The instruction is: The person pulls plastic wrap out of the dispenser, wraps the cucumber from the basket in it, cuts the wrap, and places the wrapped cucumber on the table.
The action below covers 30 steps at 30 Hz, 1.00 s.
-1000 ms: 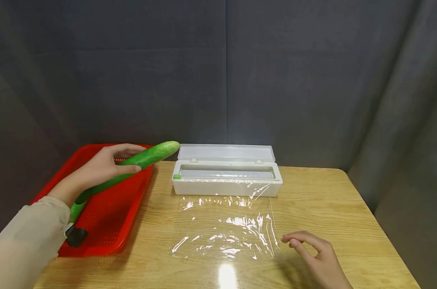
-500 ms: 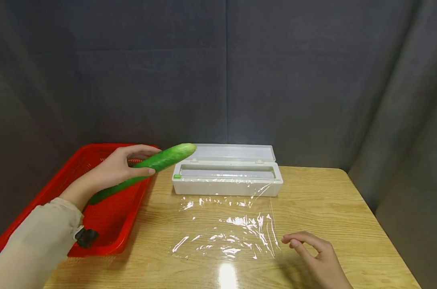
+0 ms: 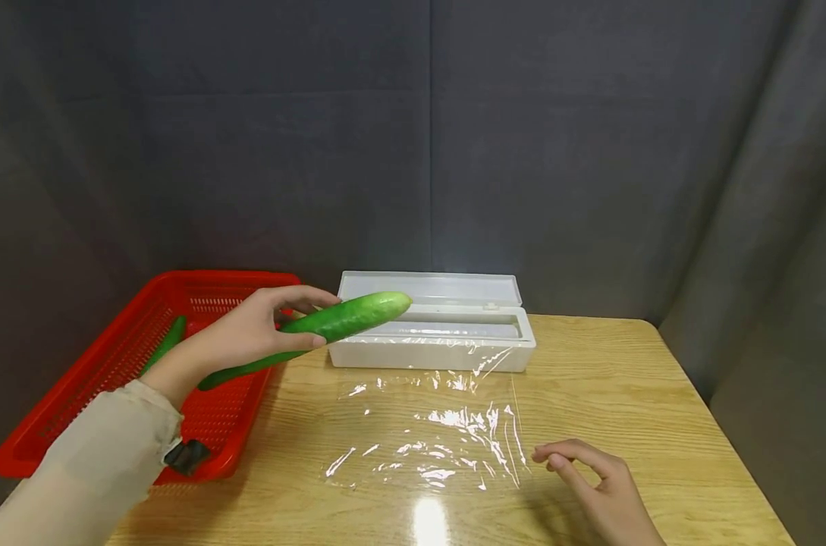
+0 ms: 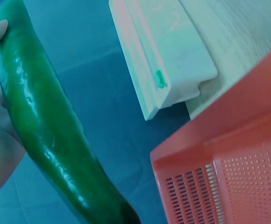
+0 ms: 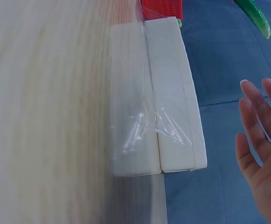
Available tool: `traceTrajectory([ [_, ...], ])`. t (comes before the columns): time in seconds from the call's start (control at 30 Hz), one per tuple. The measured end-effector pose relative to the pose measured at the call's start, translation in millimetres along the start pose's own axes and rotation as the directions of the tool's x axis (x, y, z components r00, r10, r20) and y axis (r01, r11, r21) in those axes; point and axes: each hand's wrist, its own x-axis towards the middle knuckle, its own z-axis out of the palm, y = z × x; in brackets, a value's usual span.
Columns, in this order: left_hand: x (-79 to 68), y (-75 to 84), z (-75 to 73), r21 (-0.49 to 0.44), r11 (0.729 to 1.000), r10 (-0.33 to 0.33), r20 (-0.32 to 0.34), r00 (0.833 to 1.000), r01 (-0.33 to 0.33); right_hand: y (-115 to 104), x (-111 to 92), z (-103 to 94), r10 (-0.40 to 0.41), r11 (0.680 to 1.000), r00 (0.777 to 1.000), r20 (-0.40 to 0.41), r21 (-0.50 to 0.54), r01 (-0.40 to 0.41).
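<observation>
Wooden worktop [image 3: 610, 379]: toward its front right corner the right hand [image 3: 600, 485] holds nothing, fingers loose, beside clear film [image 3: 429, 436]; the left hand [image 3: 249, 330] clamps a cucumber [image 3: 340, 322] above the red basket [image 3: 231, 459], seemingly mid-transfer, next wanting level lowering onto film; along the back edge, a white box [image 3: 419, 355], no writing legible

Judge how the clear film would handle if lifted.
The clear film is probably floppy, given its many wrinkles. It should be light, since it looks thin enough for the table to show through. Lifting might tug the white box, whose front it overlaps.
</observation>
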Motion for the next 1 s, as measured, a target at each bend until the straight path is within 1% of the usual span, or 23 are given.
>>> traceTrajectory([
  [0.23,3.7,5.8,10.9,-0.039,0.999,-0.011,0.028,1.0,0.013,0,1,0.4,0.024,0.999,1.0,0.002,-0.021,-0.024],
  [0.37,7.3,9.3,17.5,-0.034,0.999,-0.002,0.049,0.999,0.004,1,1,0.4,0.021,1.0,1.0,0.003,-0.02,-0.021],
  [0.53,12.9,14.5,27.3,-0.022,0.999,0.04,0.068,0.997,-0.039,2,1,0.0,0.018,1.0,1.0,0.005,-0.017,-0.018],
  [0.63,16.1,17.9,34.0,-0.018,0.997,0.08,0.069,0.994,-0.079,3,1,-0.4,0.03,0.999,1.0,0.004,-0.022,-0.03],
  [0.83,23.7,25.9,48.4,-0.046,0.993,0.116,0.104,0.988,-0.112,4,-1,-2.4,0.006,1.0,1.0,0.0,-0.002,-0.006],
  [0.93,29.3,29.8,53.0,-0.056,0.988,0.149,0.116,0.982,-0.143,3,-1,-3.4,-0.001,1.0,1.0,0.005,0.012,0.001],
  [1.0,33.2,31.9,55.2,-0.055,0.986,0.16,0.115,0.98,-0.155,1,0,-3.7,-0.001,1.0,1.0,0.014,0.017,0.0],
])
